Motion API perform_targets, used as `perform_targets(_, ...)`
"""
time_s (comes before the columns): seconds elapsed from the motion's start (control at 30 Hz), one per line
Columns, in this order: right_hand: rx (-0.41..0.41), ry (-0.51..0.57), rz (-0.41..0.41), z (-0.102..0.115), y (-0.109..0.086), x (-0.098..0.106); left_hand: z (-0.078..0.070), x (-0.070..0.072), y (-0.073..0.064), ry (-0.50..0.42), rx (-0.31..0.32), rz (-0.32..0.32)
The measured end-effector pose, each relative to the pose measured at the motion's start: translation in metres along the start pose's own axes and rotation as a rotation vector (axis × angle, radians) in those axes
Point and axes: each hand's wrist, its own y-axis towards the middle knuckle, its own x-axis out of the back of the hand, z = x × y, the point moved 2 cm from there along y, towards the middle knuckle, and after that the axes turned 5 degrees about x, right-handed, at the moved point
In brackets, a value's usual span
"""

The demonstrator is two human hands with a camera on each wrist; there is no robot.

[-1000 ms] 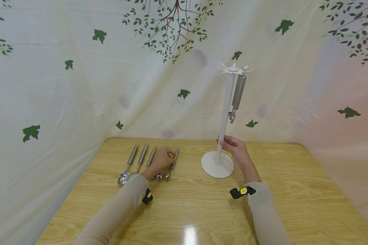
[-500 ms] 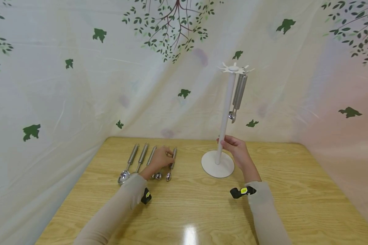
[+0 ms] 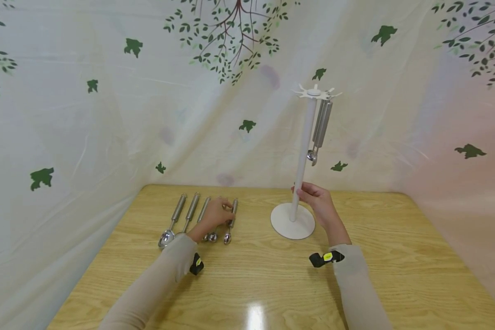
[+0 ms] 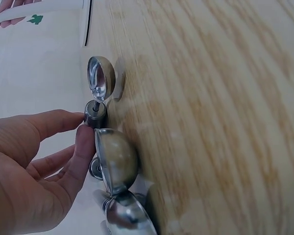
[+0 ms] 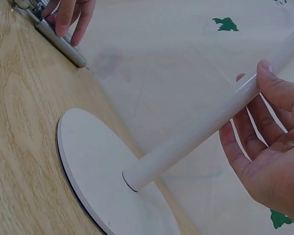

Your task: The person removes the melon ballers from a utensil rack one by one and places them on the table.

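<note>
My left hand [image 3: 217,213] is at the right end of a row of steel measuring spoons; its thumb and forefinger pinch the handle of the small end measuring spoon [image 4: 101,78], which lies on the table. Beside it, larger round bowls [image 4: 118,159] show in the left wrist view. My right hand [image 3: 318,201] holds the white post [image 3: 301,165] of an upright stand low down, thumb on one side and fingertips behind. From the stand's spoked top [image 3: 314,93] hang steel spoons [image 3: 322,123], apparently two overlapping. The left hand hides part of the row.
The stand's round white base [image 3: 282,224] rests on the wooden table [image 3: 247,270]. At the row's left lies a larger-bowled spoon [image 3: 166,238]. A pale curtain [image 3: 206,151] with leaf prints hangs behind the table's back edge.
The end spoon's handle has shifted slightly left, and my left hand with it, mostly in the first half second. My right hand keeps its hold on the post.
</note>
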Motion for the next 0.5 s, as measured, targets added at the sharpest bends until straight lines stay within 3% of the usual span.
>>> perform_targets(0.3,0.006,0.002,0.005,0.0013,-0.0011,0.0001,-0.0006,0.0029,-0.0001,-0.094,0.032,0.068)
perform_targets(0.5,0.004,0.002,0.007,0.0023,-0.0016,0.0003,-0.0014,0.0058,0.0007,-0.168,-0.005,0.112)
